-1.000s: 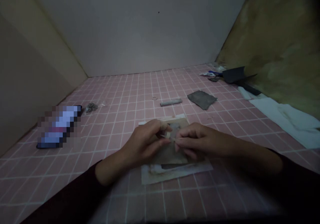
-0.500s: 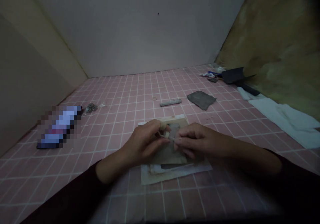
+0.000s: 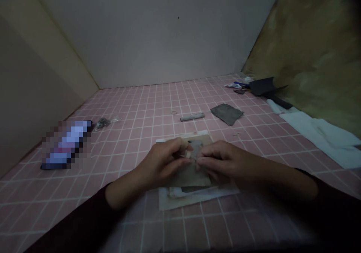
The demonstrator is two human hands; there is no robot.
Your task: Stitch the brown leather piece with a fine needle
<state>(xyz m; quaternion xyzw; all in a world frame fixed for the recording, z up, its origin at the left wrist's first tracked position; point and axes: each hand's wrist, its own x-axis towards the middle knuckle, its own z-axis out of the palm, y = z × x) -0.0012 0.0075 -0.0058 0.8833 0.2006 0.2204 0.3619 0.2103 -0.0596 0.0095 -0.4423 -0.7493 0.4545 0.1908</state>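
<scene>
My left hand point(image 3: 172, 157) is closed, its thumb and fingers pinching a small pale piece point(image 3: 188, 154) that looks like part of a ring. From the other side my right hand point(image 3: 216, 159) pinches in at the same piece, fingertips almost meeting the left ones. The fingers cover much of it, so its full shape cannot be made out. Below both hands lies a grey-brown sheet point(image 3: 187, 177), stacked with other sheets on a stained white paper point(image 3: 197, 202).
Beyond the hands lie a pale ring point(image 3: 174, 112), a grey rod point(image 3: 192, 116) and a dark grey sheet point(image 3: 227, 113). A blurred-out phone point(image 3: 67, 144) and a small clear bag point(image 3: 103, 123) are left. White paper point(image 3: 318, 132) and black curled sheets point(image 3: 263, 86) line the right wall.
The fingertips have shifted slightly around the small pale piece, and less of it shows between the two hands. Everything on the table stays where it was.
</scene>
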